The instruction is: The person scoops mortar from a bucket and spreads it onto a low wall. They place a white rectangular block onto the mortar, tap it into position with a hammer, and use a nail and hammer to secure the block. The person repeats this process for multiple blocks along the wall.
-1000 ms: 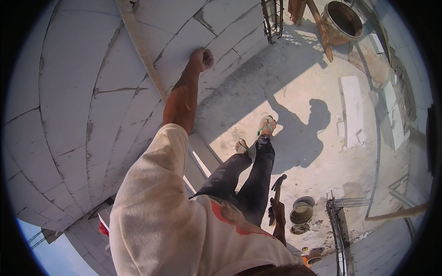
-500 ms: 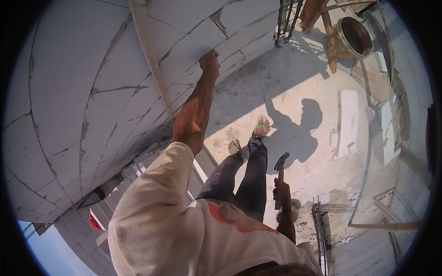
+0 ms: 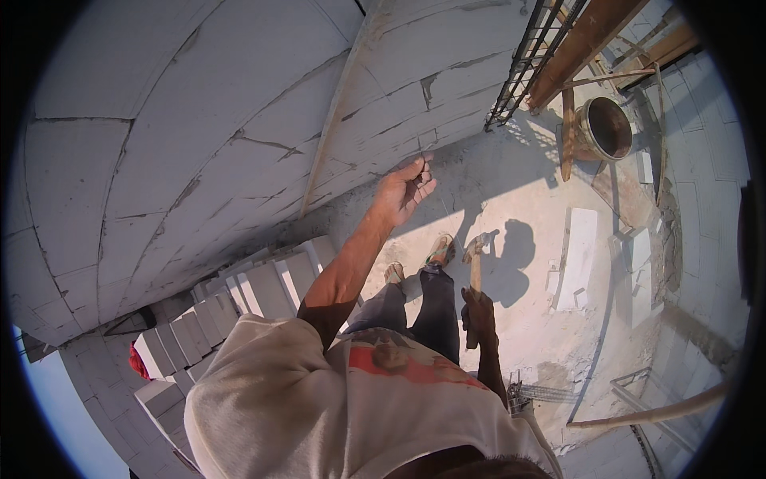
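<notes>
My left hand (image 3: 405,190) is raised in front of the block wall (image 3: 263,120), thumb and forefinger pinched together and the other fingers curled. A thin dark sliver shows at the fingertips, too small to name, and a faint thin line runs below the hand. Low at my right side, my right hand (image 3: 479,310) is closed round the wooden handle of a hammer (image 3: 476,267). The hammer's head points up and away from me, over the sunlit floor. Its outline is partly lost in the glare.
A wooden batten (image 3: 339,104) stands against the wall. Pale blocks (image 3: 263,289) are stacked at lower left. Far right are a rebar cage (image 3: 523,68), a wooden post (image 3: 578,52) and a round bucket (image 3: 594,132). A long white block (image 3: 578,259) lies on the floor (image 3: 527,327).
My left hand has come away from the wall, moving right and nearer to me. My right hand has lifted the hammer slightly. The view has shifted, showing more of the stacked blocks.
</notes>
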`<action>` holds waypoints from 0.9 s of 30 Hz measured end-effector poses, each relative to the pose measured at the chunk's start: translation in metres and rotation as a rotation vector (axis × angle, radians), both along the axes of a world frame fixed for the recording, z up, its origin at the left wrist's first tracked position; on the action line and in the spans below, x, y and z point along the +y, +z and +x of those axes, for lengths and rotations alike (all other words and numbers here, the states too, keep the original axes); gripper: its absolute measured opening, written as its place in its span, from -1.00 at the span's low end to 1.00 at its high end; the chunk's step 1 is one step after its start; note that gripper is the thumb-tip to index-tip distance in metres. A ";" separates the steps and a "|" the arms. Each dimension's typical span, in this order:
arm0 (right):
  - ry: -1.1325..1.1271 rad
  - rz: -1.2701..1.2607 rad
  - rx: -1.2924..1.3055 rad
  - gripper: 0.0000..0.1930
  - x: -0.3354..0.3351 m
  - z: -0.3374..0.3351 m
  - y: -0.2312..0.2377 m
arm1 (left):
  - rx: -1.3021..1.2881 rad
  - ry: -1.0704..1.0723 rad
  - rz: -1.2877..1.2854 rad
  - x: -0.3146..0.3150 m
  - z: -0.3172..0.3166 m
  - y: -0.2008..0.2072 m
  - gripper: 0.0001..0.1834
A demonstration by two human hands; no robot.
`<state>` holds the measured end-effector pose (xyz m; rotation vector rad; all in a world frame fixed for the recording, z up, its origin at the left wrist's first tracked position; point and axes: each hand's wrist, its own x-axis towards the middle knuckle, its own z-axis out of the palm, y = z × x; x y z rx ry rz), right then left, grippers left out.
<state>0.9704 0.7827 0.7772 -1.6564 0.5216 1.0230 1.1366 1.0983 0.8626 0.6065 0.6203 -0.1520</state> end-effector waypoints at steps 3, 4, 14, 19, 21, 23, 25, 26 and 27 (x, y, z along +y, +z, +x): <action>-0.012 0.065 -0.141 -0.64 0.010 0.017 0.055 | -0.106 0.068 -0.001 0.022 0.008 0.048 -0.63; -0.035 0.087 -0.187 -0.65 0.013 0.021 0.078 | -0.160 0.093 -0.043 0.026 0.013 0.063 -0.70; -0.124 0.087 -0.849 -0.87 0.054 0.060 0.200 | -0.124 0.168 -0.145 0.056 0.051 0.157 -0.81; -0.189 0.176 -0.879 -0.91 0.092 0.066 0.228 | -0.233 0.067 -0.087 0.084 0.070 0.162 -0.80; -0.210 0.122 -0.977 -0.90 0.108 0.065 0.237 | -0.245 0.037 -0.061 0.094 0.076 0.159 -0.80; -0.217 0.182 -1.070 -0.86 0.119 0.066 0.231 | -0.256 -0.002 -0.039 0.099 0.080 0.156 -0.79; -0.180 0.214 -0.885 -0.82 0.121 0.072 0.234 | -0.270 -0.036 -0.019 0.101 0.083 0.156 -0.79; -0.188 0.199 -0.847 -0.82 0.127 0.072 0.239 | -0.264 -0.037 -0.006 0.101 0.083 0.157 -0.79; -0.194 0.185 -0.808 -0.82 0.132 0.072 0.241 | -0.258 -0.036 0.007 0.100 0.083 0.158 -0.80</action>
